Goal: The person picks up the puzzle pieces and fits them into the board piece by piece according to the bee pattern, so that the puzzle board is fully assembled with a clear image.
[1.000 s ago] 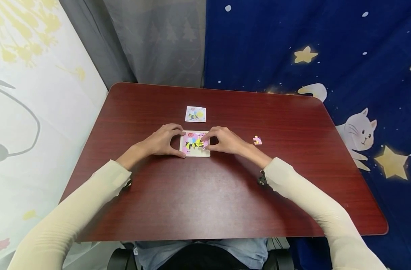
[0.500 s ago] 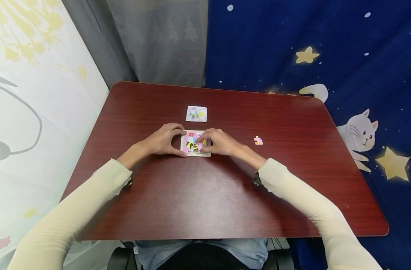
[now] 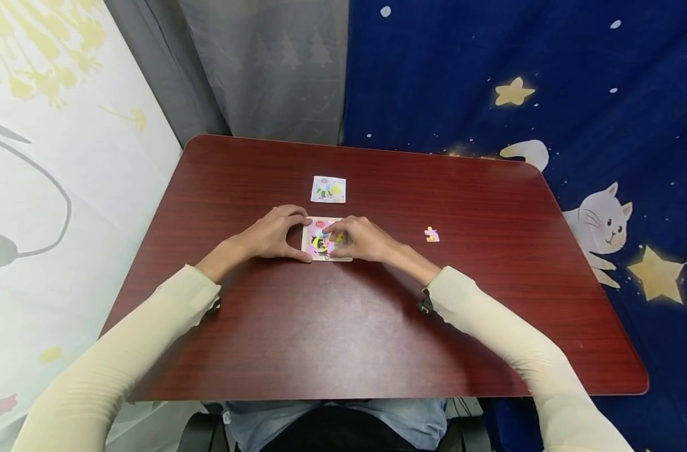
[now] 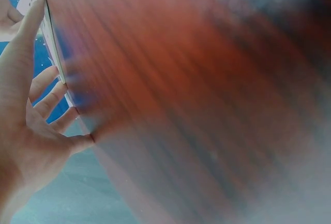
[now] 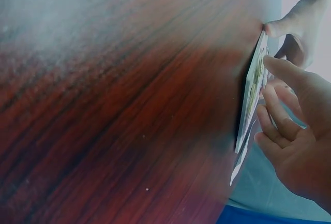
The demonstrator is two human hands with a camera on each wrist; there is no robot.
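Observation:
A small bee jigsaw puzzle (image 3: 319, 240) in a pale tray lies flat near the table's middle. My left hand (image 3: 274, 233) holds the tray by its left side, thumb at the near corner and index finger at the far corner. My right hand (image 3: 366, 240) is over the right half of the puzzle, thumb and index finger bent and pinching at a puzzle piece that they mostly hide. In the right wrist view the right thumb (image 5: 284, 69) reaches the top face of the tray (image 5: 251, 97). A loose pink and yellow puzzle piece (image 3: 431, 235) lies to the right.
Behind the tray, a picture card (image 3: 329, 189) with the same bee lies on the reddish-brown table (image 3: 332, 333). Grey and blue curtains (image 3: 433, 75) hang past the far edge. A white patterned sheet (image 3: 55, 188) hangs at the left.
My right hand has moved left over the puzzle, from its right edge toward the middle. The left hand keeps its hold; the loose piece and card stay put.

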